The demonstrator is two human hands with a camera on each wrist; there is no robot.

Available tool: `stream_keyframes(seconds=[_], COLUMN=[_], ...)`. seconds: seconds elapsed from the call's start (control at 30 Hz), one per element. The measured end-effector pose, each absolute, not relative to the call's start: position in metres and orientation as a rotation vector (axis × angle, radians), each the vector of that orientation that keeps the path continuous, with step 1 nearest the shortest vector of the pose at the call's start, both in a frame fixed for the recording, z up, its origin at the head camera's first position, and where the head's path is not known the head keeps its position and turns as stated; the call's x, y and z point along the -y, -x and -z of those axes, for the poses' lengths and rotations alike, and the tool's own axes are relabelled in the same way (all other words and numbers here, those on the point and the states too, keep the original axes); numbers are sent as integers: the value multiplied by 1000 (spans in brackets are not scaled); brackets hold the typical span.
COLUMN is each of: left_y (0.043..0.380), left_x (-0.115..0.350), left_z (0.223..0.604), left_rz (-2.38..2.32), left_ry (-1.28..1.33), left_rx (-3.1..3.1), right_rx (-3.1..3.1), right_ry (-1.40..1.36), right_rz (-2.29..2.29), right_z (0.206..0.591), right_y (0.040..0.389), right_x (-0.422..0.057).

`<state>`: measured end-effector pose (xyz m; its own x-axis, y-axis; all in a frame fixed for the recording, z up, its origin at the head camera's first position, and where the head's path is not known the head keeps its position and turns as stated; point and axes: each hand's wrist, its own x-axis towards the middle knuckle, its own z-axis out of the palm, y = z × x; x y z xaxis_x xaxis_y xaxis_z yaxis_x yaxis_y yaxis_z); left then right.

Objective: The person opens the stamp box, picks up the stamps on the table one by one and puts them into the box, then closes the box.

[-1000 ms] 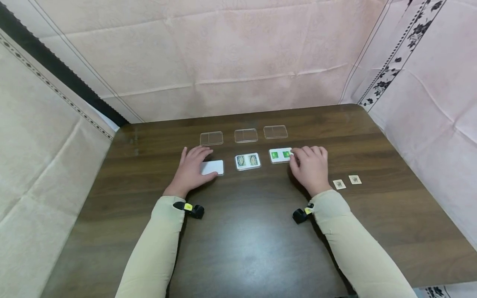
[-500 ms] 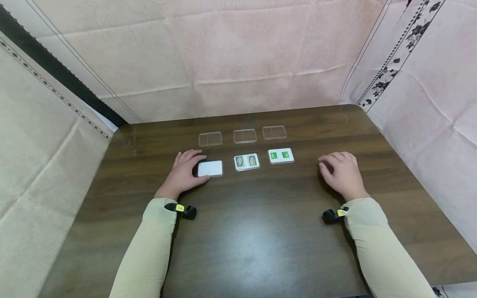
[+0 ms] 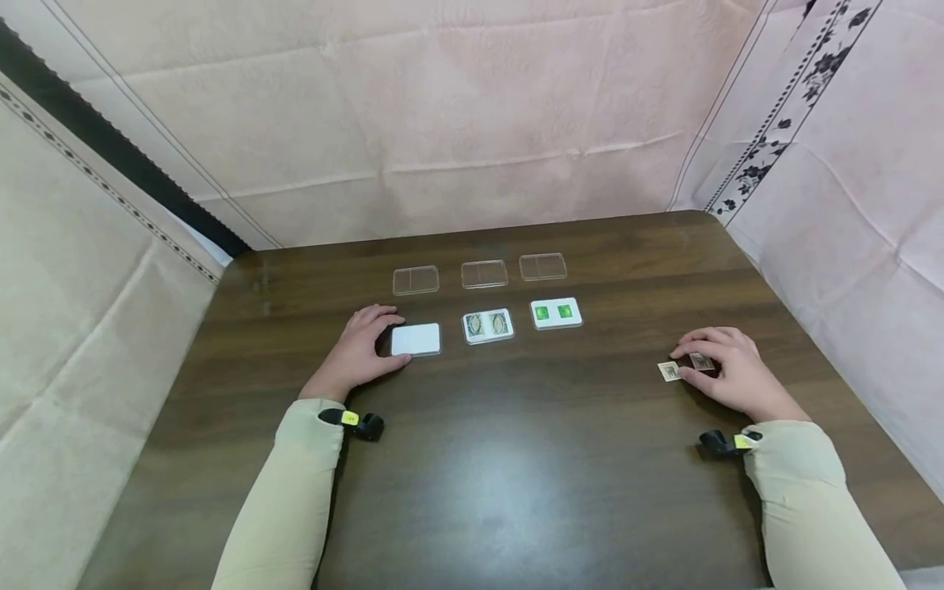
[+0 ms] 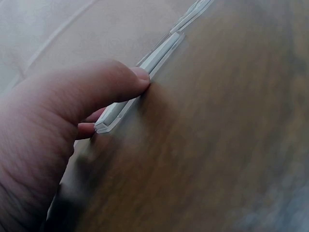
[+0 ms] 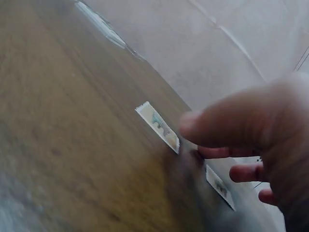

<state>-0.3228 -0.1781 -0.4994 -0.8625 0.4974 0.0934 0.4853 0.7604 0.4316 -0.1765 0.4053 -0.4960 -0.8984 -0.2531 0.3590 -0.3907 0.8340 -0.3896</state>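
In the head view my left hand (image 3: pixel 357 348) holds the left end of a clear plastic case with a blank white card (image 3: pixel 416 339), which lies on the table. The left wrist view shows the thumb (image 4: pixel 137 79) on the case's near edge and fingertips at its far side. Over on the right, my right hand (image 3: pixel 726 373) hovers with thumb and fingers apart above two small postage stamps. The left stamp (image 5: pixel 158 126) lies flat just beyond the thumb. The other stamp (image 3: pixel 701 361) is partly hidden under the hand. Nothing is between the right fingertips.
A case with two oval-patterned stamps (image 3: pixel 488 326) and a case with two green stamps (image 3: pixel 556 313) lie in a row. Behind them are three transparent lids (image 3: pixel 484 274) on the brown table (image 3: pixel 472 459). Pale cloth (image 3: pixel 472 123) hangs beyond the table's edge.
My right hand has left the green-stamp case and moved right to the loose stamps. My left hand has shifted slightly left and stays at the blank-card case.
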Motion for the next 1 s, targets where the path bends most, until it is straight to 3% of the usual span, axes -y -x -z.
stream_keyframes(seconds=[1.0], left_y=[322], left_x=[179], left_z=[497], left_rz=[-721], left_ry=[-788], left_rx=[-2910], right_rx=[2784], right_ry=[-448], right_rz=[-674], right_z=[486], right_y=[178], right_x=[-389])
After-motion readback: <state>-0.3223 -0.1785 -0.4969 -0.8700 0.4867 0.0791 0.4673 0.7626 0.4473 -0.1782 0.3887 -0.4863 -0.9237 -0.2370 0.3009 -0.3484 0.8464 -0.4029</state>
